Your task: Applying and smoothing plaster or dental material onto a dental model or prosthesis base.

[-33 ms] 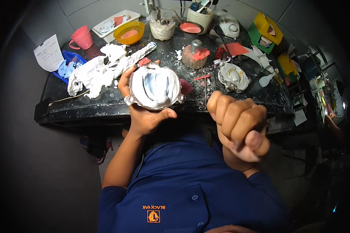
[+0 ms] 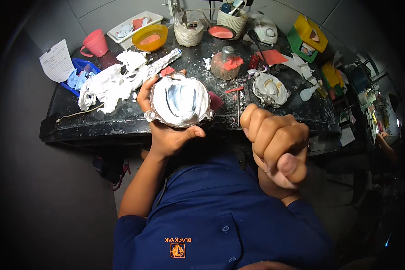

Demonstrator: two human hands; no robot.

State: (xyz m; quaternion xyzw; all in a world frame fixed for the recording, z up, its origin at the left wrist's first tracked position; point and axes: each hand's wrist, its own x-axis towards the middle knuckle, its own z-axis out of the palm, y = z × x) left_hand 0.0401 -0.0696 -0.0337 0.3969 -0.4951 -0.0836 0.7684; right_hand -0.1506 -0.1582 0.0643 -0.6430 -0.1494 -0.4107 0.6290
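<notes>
1. While the left hand [image 2: 165, 138] wraps its part-open fingers around the mould [image 2: 181, 101], holding it over the near edge of the tabletop [image 2: 132, 122], the right hand [image 2: 276, 143] makes a fist.
2. Whether those fingers hold anything, I cannot tell.
3. Beyond the fist lies a second mould [image 2: 271, 89], a jar [image 2: 222, 70] farther left.
</notes>
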